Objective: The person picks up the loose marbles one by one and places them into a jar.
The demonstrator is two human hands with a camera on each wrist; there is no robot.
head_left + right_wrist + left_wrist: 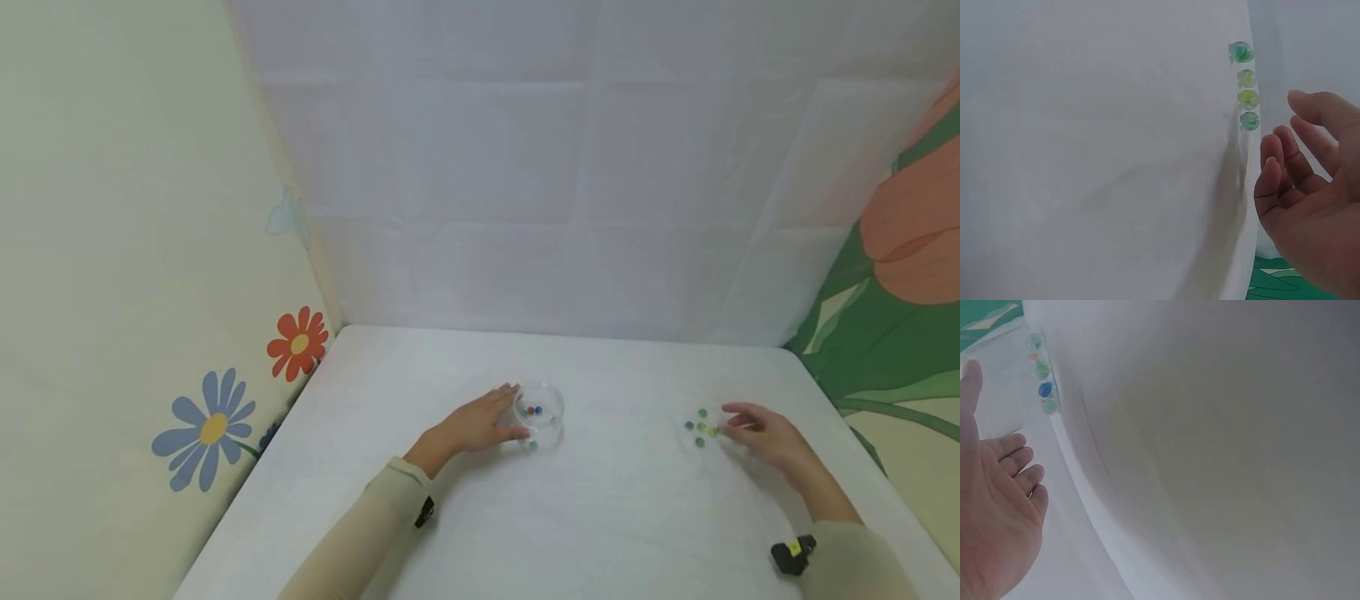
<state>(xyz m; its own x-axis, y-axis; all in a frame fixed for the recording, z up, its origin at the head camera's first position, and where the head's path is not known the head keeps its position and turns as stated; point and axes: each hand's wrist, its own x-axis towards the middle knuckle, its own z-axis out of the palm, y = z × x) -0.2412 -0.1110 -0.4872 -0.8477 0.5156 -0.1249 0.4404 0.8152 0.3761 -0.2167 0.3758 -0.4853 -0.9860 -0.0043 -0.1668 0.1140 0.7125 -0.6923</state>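
Note:
A clear round cup (561, 410) stands left of the table's middle, with several marbles (1045, 389) at its bottom, blue, green and orange among them. My left hand (480, 421) holds it from the left, thumb at the near side and fingers at the far side. On the right, several green and yellowish glass marbles (701, 427) lie grouped close together, with a bluish one at their left. My right hand (768, 437) is just right of this group, fingers loosely bent. In the right wrist view the thumb and fingers (1282, 150) are apart, with no marble showing between them.
A white cloth covers the table (600, 517), and a white sheet (585, 167) hangs behind its far edge. Flower-painted walls (97, 250) flank both sides. A small black device (792, 556) is strapped at the right wrist.

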